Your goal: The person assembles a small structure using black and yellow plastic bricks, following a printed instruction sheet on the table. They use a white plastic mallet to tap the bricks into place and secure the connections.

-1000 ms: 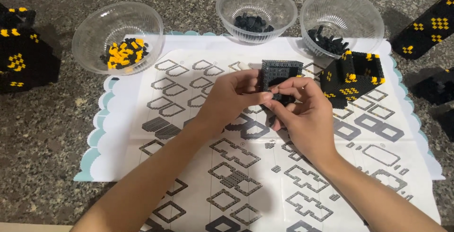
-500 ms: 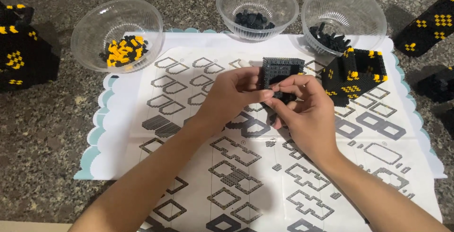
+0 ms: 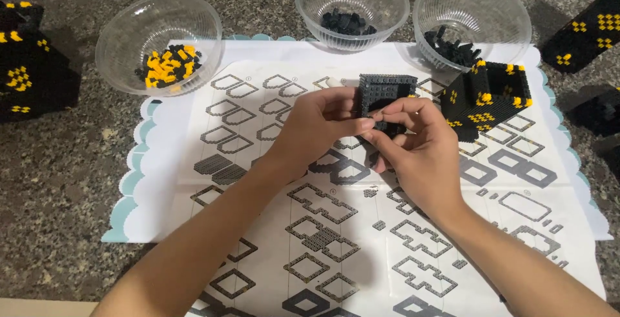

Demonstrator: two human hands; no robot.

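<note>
A small black hollow block build (image 3: pixel 386 92) made of tiny bricks is held up over the middle of a printed instruction sheet (image 3: pixel 258 136). My left hand (image 3: pixel 316 130) grips its left side with the thumb along the front. My right hand (image 3: pixel 423 152) pinches its lower front edge with fingertips and thumb. Just to the right, a larger black and yellow cube build (image 3: pixel 487 97) stands on the sheet, apart from both hands.
Three clear bowls sit along the back: one with yellow and black pieces (image 3: pixel 160 42), two with black pieces (image 3: pixel 352 7) (image 3: pixel 471 17). Black and yellow builds stand at the far left (image 3: pixel 29 65) and far right (image 3: pixel 584 30). The sheet lies on a white scalloped mat (image 3: pixel 139 181) on speckled stone.
Both hands have stayed on the small black build with only slight finger shifts; the camera view has drifted a little.
</note>
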